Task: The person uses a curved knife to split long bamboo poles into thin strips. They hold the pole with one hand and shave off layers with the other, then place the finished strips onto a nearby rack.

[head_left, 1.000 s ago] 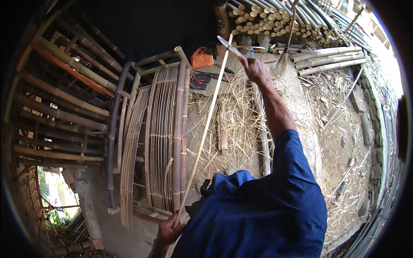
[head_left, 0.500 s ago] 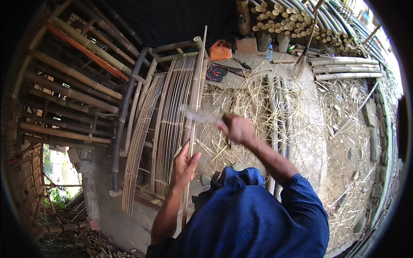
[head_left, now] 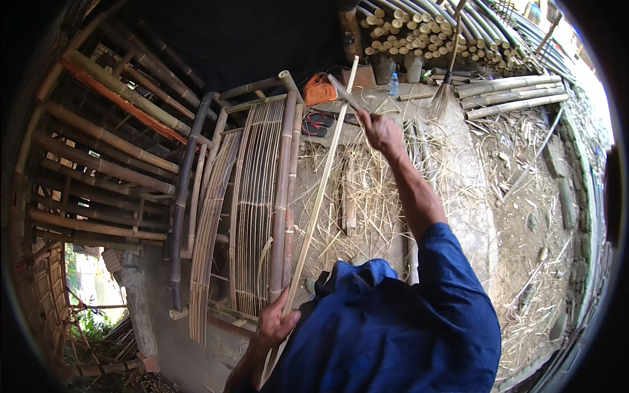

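Note:
A long thin bamboo strip [head_left: 317,203] runs from near my body up toward the far wall. My left hand [head_left: 275,322] grips its near end close to my blue shirt. My right hand [head_left: 381,131] is stretched out far ahead, shut on a blade-like knife [head_left: 343,92] whose tip lies against the strip's far part. Left of the strip stands a curved frame of bamboo poles and slats [head_left: 252,203].
Bamboo shavings cover the concrete floor [head_left: 367,203]. A stack of cut bamboo poles [head_left: 426,29] lies at the back, with a broom [head_left: 445,88], a bottle [head_left: 393,84], an orange tool [head_left: 319,88] and sandals [head_left: 318,123] nearby. Bamboo scaffolding [head_left: 111,164] fills the left.
My right hand has swung from near my body back out to the far end of the strip with the knife. My left hand has slid down to the strip's near end.

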A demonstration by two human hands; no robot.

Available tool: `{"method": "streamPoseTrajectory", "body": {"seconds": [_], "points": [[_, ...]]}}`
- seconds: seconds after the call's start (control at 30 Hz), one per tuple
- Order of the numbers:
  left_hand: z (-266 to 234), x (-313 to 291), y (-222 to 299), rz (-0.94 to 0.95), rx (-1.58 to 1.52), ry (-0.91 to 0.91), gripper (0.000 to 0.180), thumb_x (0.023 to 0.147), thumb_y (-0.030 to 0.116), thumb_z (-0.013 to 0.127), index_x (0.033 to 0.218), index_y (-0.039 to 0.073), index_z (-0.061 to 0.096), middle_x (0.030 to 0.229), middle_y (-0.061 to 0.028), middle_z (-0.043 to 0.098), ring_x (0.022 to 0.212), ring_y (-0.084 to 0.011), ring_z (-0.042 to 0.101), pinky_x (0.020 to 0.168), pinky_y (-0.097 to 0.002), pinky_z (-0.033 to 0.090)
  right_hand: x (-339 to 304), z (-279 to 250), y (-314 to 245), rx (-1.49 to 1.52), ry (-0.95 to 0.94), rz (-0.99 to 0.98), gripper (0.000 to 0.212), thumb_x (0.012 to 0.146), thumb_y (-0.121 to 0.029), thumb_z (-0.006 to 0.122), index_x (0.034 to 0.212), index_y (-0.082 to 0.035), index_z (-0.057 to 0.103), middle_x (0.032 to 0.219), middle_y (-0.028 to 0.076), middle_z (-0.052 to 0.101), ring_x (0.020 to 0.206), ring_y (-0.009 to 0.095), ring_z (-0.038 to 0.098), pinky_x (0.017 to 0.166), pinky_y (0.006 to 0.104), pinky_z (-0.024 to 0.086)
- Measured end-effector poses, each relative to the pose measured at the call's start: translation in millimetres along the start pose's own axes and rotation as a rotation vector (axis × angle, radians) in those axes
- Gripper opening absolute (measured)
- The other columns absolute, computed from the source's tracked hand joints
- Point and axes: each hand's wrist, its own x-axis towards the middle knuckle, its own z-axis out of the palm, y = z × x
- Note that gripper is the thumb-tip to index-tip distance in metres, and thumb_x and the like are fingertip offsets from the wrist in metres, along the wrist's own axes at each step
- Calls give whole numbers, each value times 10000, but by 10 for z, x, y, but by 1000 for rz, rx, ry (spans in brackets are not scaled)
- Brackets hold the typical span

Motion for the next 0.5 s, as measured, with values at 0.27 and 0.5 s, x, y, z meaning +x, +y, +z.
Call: {"method": "streamPoseTrajectory", "body": {"seconds": [0.27,0.5], "points": [[-356,-782,238,-90,232,43,521,880,117,644,1368,-20,525,922,-190,711,706,-138,671,651,-291,521,626,-805,476,-210,164,50,771,943,-725,284,945,-65,683,836,227,692,824,378,677,751,481,510],[-637,-1141,633,43,521,219,479,836,107,677,1286,-32,592,693,-155,645,540,-180,633,535,-302,493,723,-1080,1313,7,259,567,959,910,-782,205,1011,32,702,992,319,670,983,450,647,822,519,480]]}}
